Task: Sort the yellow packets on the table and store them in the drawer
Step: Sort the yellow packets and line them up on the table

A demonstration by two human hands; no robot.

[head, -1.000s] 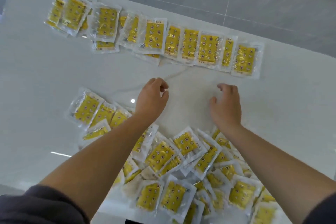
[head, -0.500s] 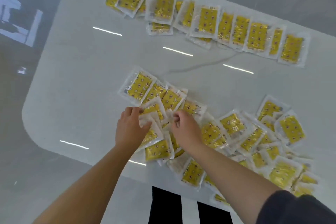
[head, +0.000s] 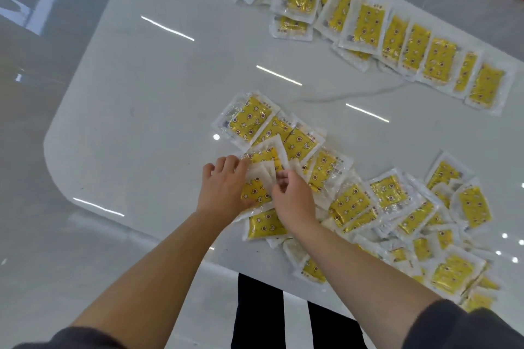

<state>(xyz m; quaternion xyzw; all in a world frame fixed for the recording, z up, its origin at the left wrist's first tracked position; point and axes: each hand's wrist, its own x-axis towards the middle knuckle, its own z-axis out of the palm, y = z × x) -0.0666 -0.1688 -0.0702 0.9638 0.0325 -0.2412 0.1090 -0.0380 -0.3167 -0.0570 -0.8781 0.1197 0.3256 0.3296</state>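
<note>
Both hands meet in the middle of the frame. The left hand [head: 224, 193] has its fingers curled round the left edge of a packet [head: 256, 191], and the right hand [head: 295, 201] pinches that packet's clear upper edge between its fingertips. This packet lies on top of a short fan [head: 251, 122] of overlapping yellow packets that runs up and left from the hands. A loose heap [head: 397, 221] of more packets spreads from under the right forearm to the lower right of the frame, reaching the near edge of the bench [head: 141, 122]. Well apart from these, a long overlapping row [head: 368, 22] crosses the upper right. The bench is white and glossy, with grey floor [head: 28, 150] at the left. Dark sleeves [head: 467, 329] show at the bottom corners.
</note>
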